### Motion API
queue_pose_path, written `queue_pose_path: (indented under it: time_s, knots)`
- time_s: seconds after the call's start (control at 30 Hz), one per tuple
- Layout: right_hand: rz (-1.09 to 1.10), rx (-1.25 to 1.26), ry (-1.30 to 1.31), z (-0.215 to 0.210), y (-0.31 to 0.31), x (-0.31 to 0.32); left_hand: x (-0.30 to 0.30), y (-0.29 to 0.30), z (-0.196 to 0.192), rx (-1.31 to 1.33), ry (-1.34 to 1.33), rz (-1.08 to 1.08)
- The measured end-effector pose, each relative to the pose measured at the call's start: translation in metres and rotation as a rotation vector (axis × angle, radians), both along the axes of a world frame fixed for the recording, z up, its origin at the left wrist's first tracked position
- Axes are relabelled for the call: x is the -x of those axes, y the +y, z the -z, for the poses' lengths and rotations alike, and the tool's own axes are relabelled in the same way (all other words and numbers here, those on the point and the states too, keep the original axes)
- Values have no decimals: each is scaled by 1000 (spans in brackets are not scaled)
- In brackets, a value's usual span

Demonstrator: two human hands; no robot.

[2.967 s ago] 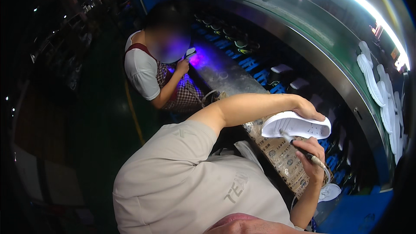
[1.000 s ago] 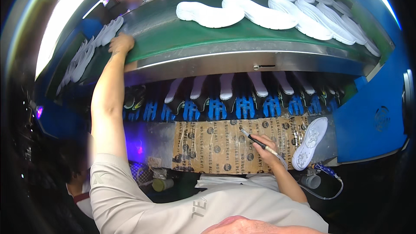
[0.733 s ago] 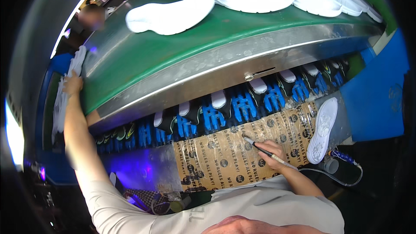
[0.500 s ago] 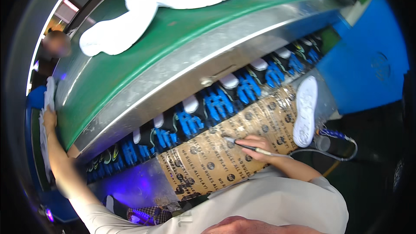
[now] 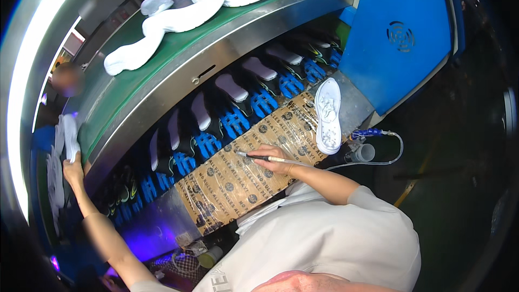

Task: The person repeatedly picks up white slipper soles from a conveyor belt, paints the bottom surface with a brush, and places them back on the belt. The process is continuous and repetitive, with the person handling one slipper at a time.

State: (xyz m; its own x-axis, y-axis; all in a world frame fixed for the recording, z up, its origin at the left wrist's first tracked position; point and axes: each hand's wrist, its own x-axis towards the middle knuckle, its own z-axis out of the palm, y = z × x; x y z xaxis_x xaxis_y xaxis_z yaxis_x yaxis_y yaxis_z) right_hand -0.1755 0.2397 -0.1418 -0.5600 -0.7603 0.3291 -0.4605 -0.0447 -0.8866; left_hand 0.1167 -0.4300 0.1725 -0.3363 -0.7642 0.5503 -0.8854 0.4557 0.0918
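Note:
At the far left, my left hand (image 5: 73, 170) is closed on the lower end of a white shoe sole (image 5: 70, 132). More white soles (image 5: 55, 170) lie in an overlapping row just beside it. My right hand (image 5: 274, 159) grips a brush (image 5: 259, 158) with a dark handle and a thin clear hose running from its back end. The brush tip is low over the taped brown cardboard (image 5: 216, 205); whether it touches cannot be made out. To the right of the cardboard lies another white sole (image 5: 328, 124), its studded, hollow side facing up.
Beyond the cardboard, shoe uppers (image 5: 232, 87) sit on blue holders (image 5: 235, 123) beneath a metal-edged green conveyor (image 5: 186, 48) carrying overlapping white soles (image 5: 184, 16). A blue machine housing (image 5: 400, 38) stands at right. A clear cup (image 5: 365, 152) is near the hose. A person (image 5: 67, 78) is at far left.
My left hand has closed on a sole and drawn it slightly apart from the row. The view has shifted, showing more of the uppers' undersides. My right hand still holds the brush over the cardboard.

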Motion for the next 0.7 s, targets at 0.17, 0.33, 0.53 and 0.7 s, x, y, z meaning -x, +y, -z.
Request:
queue_pose_path:
  time_s: [0.17,0.33,0.53,0.7]
  knots:
    - [6,-57,-93,2,0,7,-24,151,20,-189,723,450]
    - [83,100,-401,-36,5,4,-4,308,64,-999,1862,908]
    - [28,321,-630,-80,8,-2,26,423,185,-1634,2050,775]
    - [-126,252,-636,-123,11,-30,43,515,224,-2030,1734,535]
